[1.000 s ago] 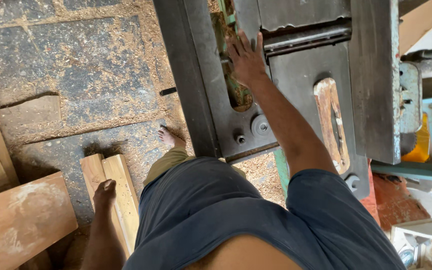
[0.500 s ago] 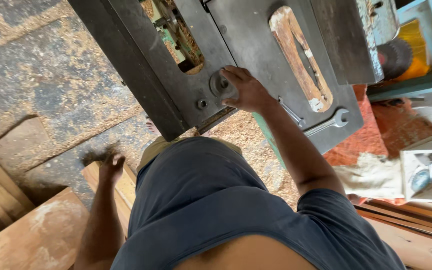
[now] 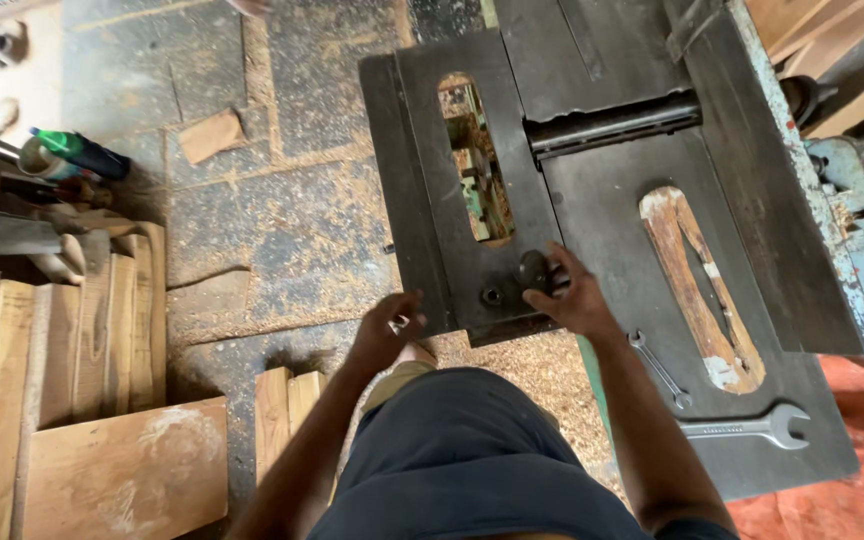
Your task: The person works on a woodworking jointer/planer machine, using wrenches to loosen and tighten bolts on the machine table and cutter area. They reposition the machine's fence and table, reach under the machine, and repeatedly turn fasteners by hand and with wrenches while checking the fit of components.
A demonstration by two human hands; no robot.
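Head view: looking straight down past dark blue shorts (image 3: 472,450) onto a workshop floor and a machine.
Right hand (image 3: 570,295): fingers closed around a round dark metal knob (image 3: 535,270) at the near edge of the black steel machine table (image 3: 592,210).
Left hand (image 3: 389,330): fingers curled, just beside the near left corner of the table; whether gripping anything, cannot tell.
Knob surroundings: small round bolt hole (image 3: 492,296) just left of it; long oval slot (image 3: 475,160) above, showing green machine parts below.
Table top: worn wooden oval insert (image 3: 697,285) right of the hand; small silver open-ended spanner (image 3: 660,370) near the right forearm; larger silver spanner (image 3: 747,428) beyond it, near the table's edge.
Floor: grey stone slabs dusted with sawdust (image 3: 272,210); loose scrap of wood (image 3: 210,135) well apart.
Left side: stacked pale wooden planks (image 3: 62,400); green-capped bottle (image 3: 77,152) lying near them.
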